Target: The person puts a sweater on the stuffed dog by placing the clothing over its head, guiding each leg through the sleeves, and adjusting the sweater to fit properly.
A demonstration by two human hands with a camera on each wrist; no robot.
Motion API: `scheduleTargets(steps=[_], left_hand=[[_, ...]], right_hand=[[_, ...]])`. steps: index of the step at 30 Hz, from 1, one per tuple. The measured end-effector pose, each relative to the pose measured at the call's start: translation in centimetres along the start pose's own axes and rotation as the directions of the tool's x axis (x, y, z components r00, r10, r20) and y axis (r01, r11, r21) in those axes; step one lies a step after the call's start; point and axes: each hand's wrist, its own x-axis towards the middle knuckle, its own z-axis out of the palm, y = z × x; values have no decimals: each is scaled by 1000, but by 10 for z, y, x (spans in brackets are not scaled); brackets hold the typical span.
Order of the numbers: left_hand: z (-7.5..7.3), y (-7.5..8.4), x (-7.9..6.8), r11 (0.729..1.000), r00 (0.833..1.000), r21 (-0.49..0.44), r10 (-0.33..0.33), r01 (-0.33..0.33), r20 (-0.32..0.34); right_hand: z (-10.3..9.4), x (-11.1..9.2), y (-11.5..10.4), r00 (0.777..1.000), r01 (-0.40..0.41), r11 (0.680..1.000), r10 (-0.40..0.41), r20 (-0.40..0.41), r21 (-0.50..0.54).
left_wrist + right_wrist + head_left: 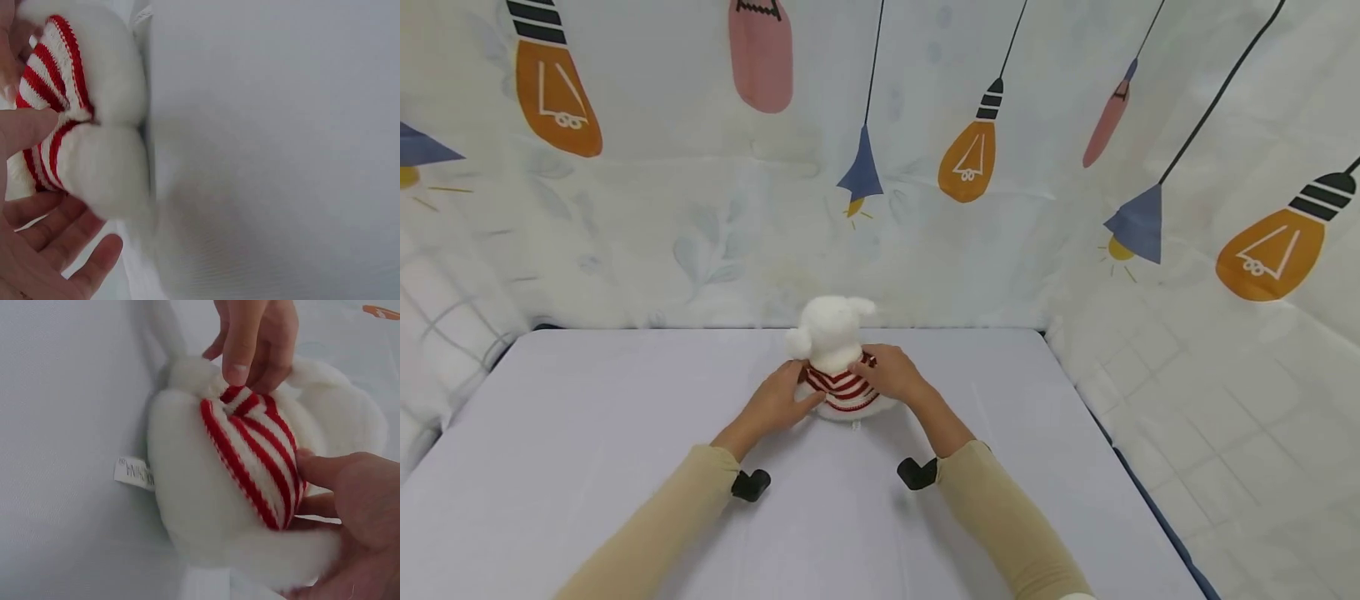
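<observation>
A white plush toy (830,330) with floppy ears sits upright on the table, its back toward the head camera. It wears a red-and-white striped knit top (257,456). My left hand (778,397) holds the toy's left side, thumb on the top and fingers around the body. On the other side my right hand (892,372) grips the toy near the neck and shoulder, its thumb pressing the stripes. A white label (132,472) sticks out at the toy's bottom in the right wrist view. The toy's front is hidden.
The toy stands on a white-covered table (625,417), toward its far edge. Behind and to the right hangs a pale curtain (715,208) printed with lamps and bulbs. Dark wrist pieces (751,485) jut inward from both sleeves.
</observation>
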Motion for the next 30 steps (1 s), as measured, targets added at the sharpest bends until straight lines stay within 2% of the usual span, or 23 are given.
scheduleTargets(steps=[6, 10, 14, 21, 26, 30], left_hand=[[3, 3, -13, 993, 994, -102, 70, -61, 87], [3, 2, -17, 987, 988, -137, 98, -81, 120], [2, 4, -18, 984, 984, -151, 116, -95, 133], [4, 4, -18, 981, 983, -168, 119, -95, 142], [6, 4, -20, 976, 977, -183, 147, -117, 157], [7, 4, -21, 977, 974, -168, 161, -134, 160]], right_hand=[[-3, -2, 3, 993, 69, 997, -73, -89, -45], [0, -6, 7, 997, 60, 997, -62, -50, -40], [9, -6, 13, 999, 38, 995, -41, -27, -87], [19, -3, 20, 988, 50, 995, -62, -139, -90], [18, 4, 27, 976, 72, 994, -86, -199, -78], [11, 14, 31, 978, 56, 995, -72, -198, -84]])
